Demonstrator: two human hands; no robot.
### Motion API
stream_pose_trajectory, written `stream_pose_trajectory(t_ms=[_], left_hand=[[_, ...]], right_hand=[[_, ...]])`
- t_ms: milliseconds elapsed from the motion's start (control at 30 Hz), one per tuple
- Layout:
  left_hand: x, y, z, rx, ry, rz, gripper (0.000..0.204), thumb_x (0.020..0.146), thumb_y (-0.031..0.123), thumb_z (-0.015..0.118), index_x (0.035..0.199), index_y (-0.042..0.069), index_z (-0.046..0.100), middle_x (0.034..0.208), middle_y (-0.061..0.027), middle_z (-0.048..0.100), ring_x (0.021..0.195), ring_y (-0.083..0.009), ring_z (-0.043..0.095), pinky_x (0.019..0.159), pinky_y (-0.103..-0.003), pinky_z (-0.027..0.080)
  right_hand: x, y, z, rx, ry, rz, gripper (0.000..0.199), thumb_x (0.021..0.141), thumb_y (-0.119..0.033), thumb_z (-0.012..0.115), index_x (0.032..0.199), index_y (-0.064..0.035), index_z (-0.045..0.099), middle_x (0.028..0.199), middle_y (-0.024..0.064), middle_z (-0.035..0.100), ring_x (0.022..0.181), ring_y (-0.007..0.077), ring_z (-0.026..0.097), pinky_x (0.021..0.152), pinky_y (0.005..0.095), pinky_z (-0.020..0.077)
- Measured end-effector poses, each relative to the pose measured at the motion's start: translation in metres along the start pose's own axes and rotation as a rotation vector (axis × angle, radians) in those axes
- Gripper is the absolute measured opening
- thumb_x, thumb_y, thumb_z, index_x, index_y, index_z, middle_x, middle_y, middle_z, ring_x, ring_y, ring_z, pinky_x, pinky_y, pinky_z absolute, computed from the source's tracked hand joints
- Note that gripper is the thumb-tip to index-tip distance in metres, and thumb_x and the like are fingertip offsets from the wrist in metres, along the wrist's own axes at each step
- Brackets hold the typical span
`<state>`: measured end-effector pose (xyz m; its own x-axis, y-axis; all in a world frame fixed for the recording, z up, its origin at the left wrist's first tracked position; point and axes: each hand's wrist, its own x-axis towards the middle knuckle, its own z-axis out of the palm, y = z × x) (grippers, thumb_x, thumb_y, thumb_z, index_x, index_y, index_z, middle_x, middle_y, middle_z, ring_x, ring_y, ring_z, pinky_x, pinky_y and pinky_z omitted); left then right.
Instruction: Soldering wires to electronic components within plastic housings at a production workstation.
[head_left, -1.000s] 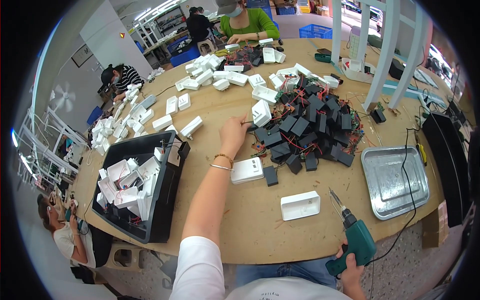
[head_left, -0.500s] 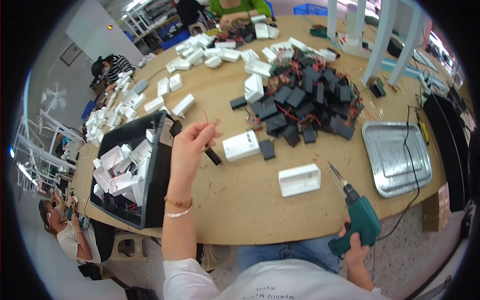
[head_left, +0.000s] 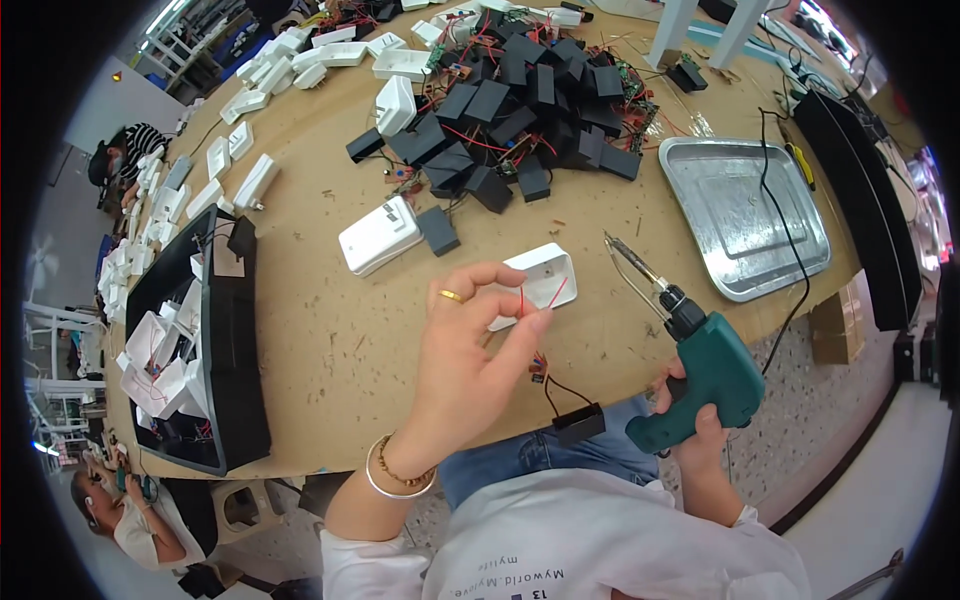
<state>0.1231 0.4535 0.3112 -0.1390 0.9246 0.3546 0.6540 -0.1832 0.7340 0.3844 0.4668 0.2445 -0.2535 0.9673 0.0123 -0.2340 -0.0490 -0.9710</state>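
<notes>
My left hand point(head_left: 465, 350) pinches a thin red wire point(head_left: 558, 292) over an open white plastic shell point(head_left: 545, 262), partly covering it. A small circuit board point(head_left: 539, 368) and a black box point(head_left: 578, 424) joined to it by black leads hang below that hand, near the table's front edge. My right hand point(head_left: 700, 430) grips a green soldering gun point(head_left: 722, 370) by its handle, its metal tip pointing up and left beside the shell. Left of the shell lies a white adapter housing point(head_left: 380, 236) with a black block point(head_left: 438, 231) against it.
Black boxes with red wires and boards form a large pile point(head_left: 500, 110) at the back. A metal tray point(head_left: 745, 215) stands right, the gun's cord crossing it. At left is a black bin point(head_left: 235, 350) of white shells. Other people sit along the left side.
My left hand has moved right and nearer, from beside the bin to over the white shell, bringing the wired black box along. The view has shifted; my right hand still holds the soldering gun.
</notes>
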Motion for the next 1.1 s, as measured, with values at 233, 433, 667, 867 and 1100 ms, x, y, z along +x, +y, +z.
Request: stream_pose_trajectory(t_ms=[233,433,667,867,1100], left_hand=[[-0.008,0.031,-0.042,-0.747,0.015,-0.452,0.011,0.094,0.006,0.057,0.096,-0.003,0.063,0.075,-0.0035,0.062,0.065,-0.0093,0.058,0.054,-0.022,0.046],[-0.007,0.011,-0.032,-0.012,0.041,-0.213,0.003,0.082,0.003,0.070,0.084,0.000,0.070,0.078,-0.0084,0.063,0.055,-0.0098,0.054,0.049,-0.022,0.042],[-0.002,-0.016,0.022,0.315,0.033,0.026,0.006,0.078,0.006,0.068,0.078,0.001,0.064,0.123,-0.0179,0.053,0.117,-0.0446,0.043,0.095,-0.046,0.040],[-0.005,-0.025,0.046,0.197,0.089,-0.025,0.009,0.077,0.002,0.066,0.077,-0.003,0.058,0.126,-0.0190,0.050,0.120,-0.0451,0.042,0.096,-0.050,0.040],[-0.002,-0.022,0.046,0.338,0.108,0.015,0.011,0.076,-0.002,0.067,0.073,-0.002,0.056,0.123,-0.0173,0.051,0.110,-0.0382,0.048,0.078,-0.039,0.052]], right_hand=[[0.003,0.002,-0.005,0.023,-0.007,-0.016,0.070,0.085,-0.055,0.057,0.116,0.0080,0.050,0.104,0.0143,0.055,0.071,0.0167,0.057,0.082,0.0381,0.0448],[0.006,-0.001,-0.005,-0.019,-0.057,0.005,0.072,0.085,-0.057,0.057,0.114,0.0082,0.051,0.101,0.0139,0.054,0.073,0.0167,0.056,0.084,0.0382,0.0439],[-0.002,-0.007,-0.004,-0.062,-0.065,-0.025,0.073,0.083,-0.060,0.059,0.113,0.0070,0.053,0.105,0.0140,0.055,0.074,0.0158,0.057,0.083,0.0365,0.0461],[-0.019,-0.002,-0.017,-0.252,-0.165,0.049,0.082,0.080,-0.063,0.063,0.124,0.0052,0.050,0.117,0.0147,0.056,0.084,0.0163,0.060,0.076,0.0300,0.0488],[-0.013,0.006,-0.012,-0.378,-0.225,-0.069,0.062,0.083,-0.038,0.071,0.121,0.0072,0.051,0.098,0.0120,0.060,0.075,0.0138,0.061,0.065,0.0273,0.0485]])
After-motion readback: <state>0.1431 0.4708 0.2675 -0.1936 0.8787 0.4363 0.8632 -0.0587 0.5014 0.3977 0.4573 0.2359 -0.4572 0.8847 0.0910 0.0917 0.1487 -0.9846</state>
